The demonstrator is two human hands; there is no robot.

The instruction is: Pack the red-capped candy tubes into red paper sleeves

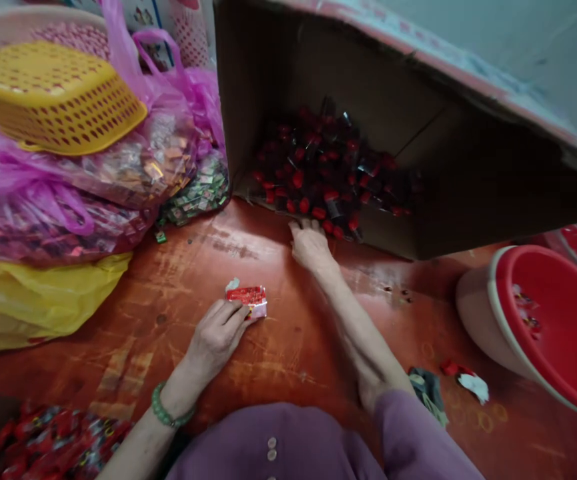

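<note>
Right hand (pixel 311 248) at the cardboard box (pixel 441 100)!
Fingers (pixel 306 226) loosely spread, hold unclear; left hand (pixel 217 331) pinches red packet (pixel 246 295) before it; nudges could spill red-capped bottles (pixel 332 200).

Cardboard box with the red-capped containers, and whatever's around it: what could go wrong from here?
The red-capped containers lie loose near the open edge of the cardboard box, by the right hand; a nudge might roll some out.

The yellow basket rests tilted on filled plastic bags and could slide if bumped.
</note>
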